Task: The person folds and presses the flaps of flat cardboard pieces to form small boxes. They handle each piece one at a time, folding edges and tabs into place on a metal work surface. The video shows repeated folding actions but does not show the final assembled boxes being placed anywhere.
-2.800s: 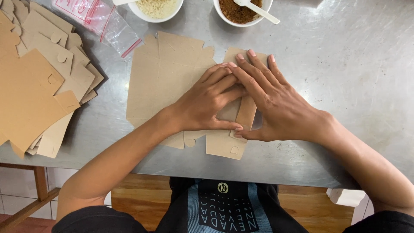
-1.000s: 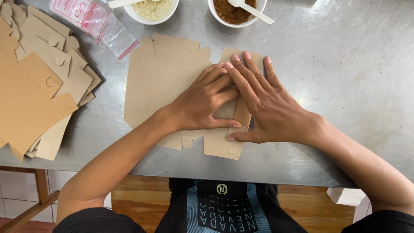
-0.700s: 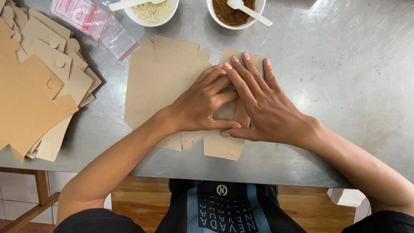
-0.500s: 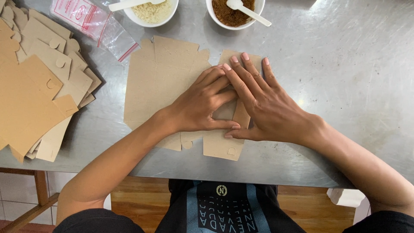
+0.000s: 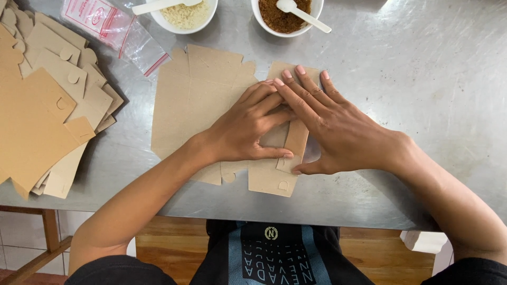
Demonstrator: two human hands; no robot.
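Both hands, left hand [image 5: 245, 129] and right hand [image 5: 338, 132], press flat with fingers spread on a matte brown die-cut cardboard box blank [image 5: 198, 100], gripping nothing; nearby white round bowls hold pale grains [image 5: 185, 15] and brown powder [image 5: 282, 13]

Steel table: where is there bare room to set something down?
The table is bare right of the brown-powder bowl and beyond the right hand. Crowded: cardboard stack at left, plastic bag, rice bowl, and flat carton under the left hand.
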